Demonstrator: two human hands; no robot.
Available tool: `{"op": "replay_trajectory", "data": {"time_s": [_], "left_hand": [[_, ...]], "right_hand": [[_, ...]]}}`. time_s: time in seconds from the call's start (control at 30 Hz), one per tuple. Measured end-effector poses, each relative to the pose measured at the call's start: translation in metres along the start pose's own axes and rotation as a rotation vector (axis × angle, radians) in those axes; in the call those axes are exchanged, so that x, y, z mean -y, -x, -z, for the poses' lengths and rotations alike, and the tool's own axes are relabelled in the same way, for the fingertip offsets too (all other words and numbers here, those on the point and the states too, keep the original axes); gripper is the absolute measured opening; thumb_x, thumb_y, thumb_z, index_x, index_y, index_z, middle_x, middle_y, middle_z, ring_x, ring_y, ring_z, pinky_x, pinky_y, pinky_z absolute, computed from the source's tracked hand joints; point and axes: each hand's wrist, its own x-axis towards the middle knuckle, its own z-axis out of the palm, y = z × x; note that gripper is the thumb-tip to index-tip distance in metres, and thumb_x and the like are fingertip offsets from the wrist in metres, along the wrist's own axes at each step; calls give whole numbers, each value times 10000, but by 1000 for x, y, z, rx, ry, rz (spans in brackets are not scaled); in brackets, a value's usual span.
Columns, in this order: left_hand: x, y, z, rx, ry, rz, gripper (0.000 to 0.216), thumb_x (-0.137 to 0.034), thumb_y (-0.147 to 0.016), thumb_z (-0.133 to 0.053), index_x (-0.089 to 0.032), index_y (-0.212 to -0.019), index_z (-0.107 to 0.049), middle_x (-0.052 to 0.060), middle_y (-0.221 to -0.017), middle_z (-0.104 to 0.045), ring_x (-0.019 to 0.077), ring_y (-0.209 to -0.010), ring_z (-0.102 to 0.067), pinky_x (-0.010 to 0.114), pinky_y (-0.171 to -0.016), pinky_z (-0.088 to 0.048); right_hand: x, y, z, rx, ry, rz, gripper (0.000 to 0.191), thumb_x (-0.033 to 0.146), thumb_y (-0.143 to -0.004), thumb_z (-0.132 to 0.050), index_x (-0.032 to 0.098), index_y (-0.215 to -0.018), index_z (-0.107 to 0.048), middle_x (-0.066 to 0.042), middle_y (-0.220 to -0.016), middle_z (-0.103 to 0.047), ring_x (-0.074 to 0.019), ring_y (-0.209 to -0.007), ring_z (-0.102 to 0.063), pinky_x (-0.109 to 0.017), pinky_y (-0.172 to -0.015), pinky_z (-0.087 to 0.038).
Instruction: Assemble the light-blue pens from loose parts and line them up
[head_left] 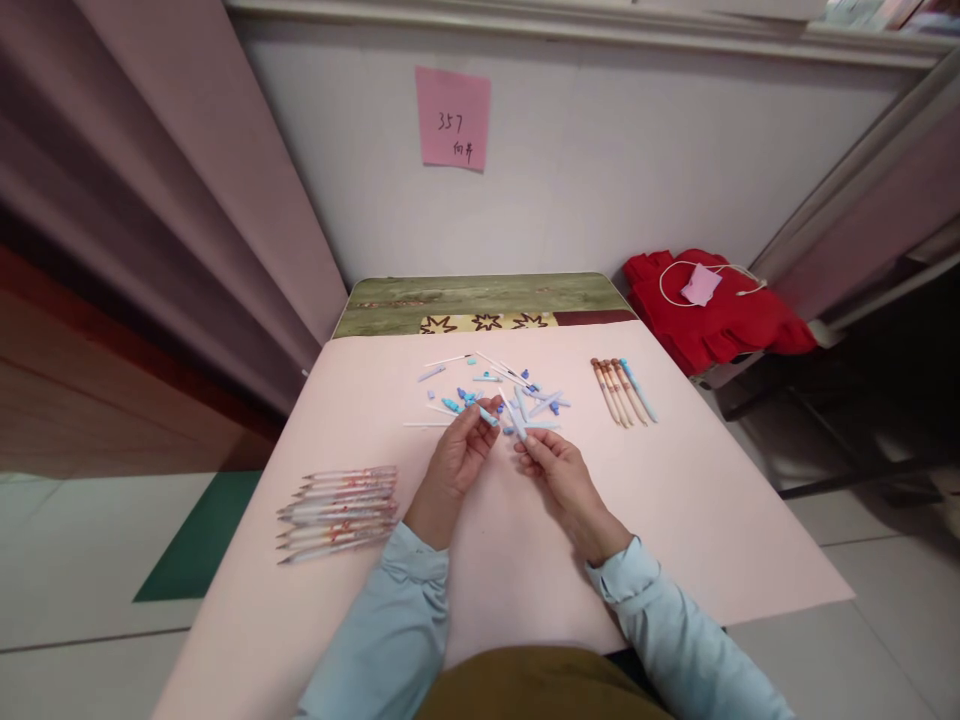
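Observation:
Between the thumb and fingers of my left hand [459, 452] is a short light-blue pen part [488, 417]. My right hand [559, 478] pinches a pale lavender pen barrel [514, 418], with a thin white tip sticking up and away from me. The two parts are close together but apart. Just beyond my fingers lies a loose spread of pen parts: pale barrels [546, 403], thin white refills [507, 371], and small blue and teal pieces [451, 405]. My fingers cover some of the pile.
Several pens with printed barrels [337, 510] lie in a row at the left. Several brown-topped pens [616, 392] and one blue pen [639, 390] lie at the right. A red cloth [697, 320] with a white cord is beyond the right table edge. Pale paper [525, 600] covers the table.

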Motion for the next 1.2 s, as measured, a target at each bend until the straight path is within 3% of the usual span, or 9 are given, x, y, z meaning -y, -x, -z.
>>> {"op": "replay_trajectory", "data": {"time_s": [0.17,0.4,0.57,0.9,1.2], "left_hand": [[-2,-3,2,-35,45,-47,117,-129,-910,-601,-104,-938,-711,98,-1031,-740,97,-756,-688,196,-699,-575],[0,-5,3,-81,60,-81,56,-131,-860,-671,-116,-900,-707,58,-894,-745,90,-705,-678,198,-692,-570],[5,-3,2,-46,4,-89,98,-166,-798,-740,-129,-887,-718,44,-886,-741,101,-735,-678,207,-689,-556],[9,1,-6,2,-96,-113,185,-225,-728,-809,-133,-867,-730,37,-877,-734,104,-730,-657,218,-706,-533],[13,4,-9,-22,-84,-58,158,-163,-732,-792,-131,-864,-712,38,-855,-737,105,-708,-669,213,-685,-539]], "right_hand": [[8,7,5,-17,29,77,359,440,-699,-777,176,-926,-692,-33,-816,-701,-106,-631,-578,-231,-595,-478],[24,26,10,-83,597,417,226,370,-840,-631,188,-937,-723,-14,-754,-687,-113,-551,-510,-231,-503,-387],[24,30,7,-119,803,579,200,314,-870,-575,202,-941,-725,-27,-806,-717,-141,-623,-584,-237,-540,-426],[26,27,7,-152,949,667,198,286,-874,-554,212,-937,-725,-26,-836,-728,-149,-639,-612,-254,-619,-471],[25,20,7,-175,993,637,240,347,-915,-516,220,-1023,-689,-50,-893,-731,-187,-714,-643,-284,-671,-477]]}}
